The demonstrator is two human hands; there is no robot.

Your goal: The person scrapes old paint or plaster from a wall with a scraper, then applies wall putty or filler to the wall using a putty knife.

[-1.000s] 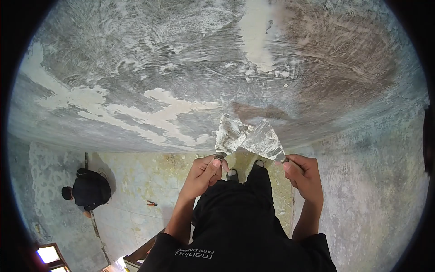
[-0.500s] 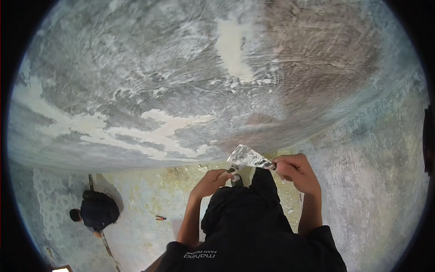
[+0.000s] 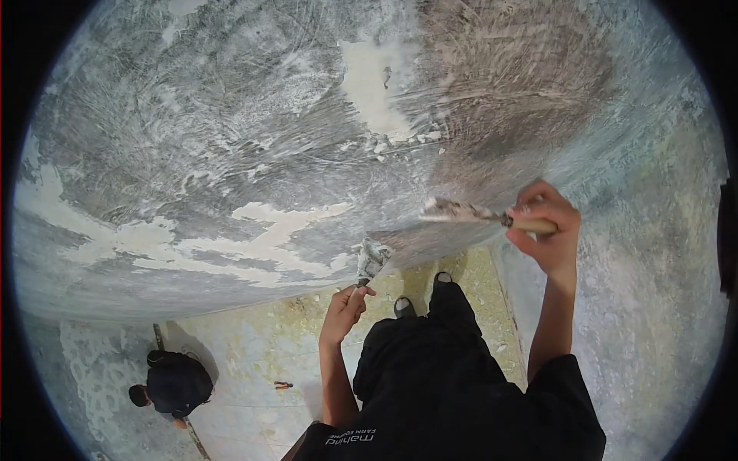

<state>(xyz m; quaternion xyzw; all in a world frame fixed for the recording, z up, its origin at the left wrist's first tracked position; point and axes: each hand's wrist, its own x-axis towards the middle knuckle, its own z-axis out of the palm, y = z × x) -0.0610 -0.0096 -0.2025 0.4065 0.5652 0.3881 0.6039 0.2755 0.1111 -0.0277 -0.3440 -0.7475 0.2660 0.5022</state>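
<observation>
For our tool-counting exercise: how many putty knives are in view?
2. A wide, plaster-smeared metal putty knife with wooden handle in the right hand, at the grey wall; a smaller plaster-coated putty knife in the left hand.

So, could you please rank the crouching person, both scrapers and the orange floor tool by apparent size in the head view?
1. crouching person, though farthest
2. wide scraper in the right hand, edge-on
3. small scraper in the left hand
4. orange floor tool

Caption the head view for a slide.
Right hand holds a putty knife at the wall; left hand holds a second scraper.
</observation>
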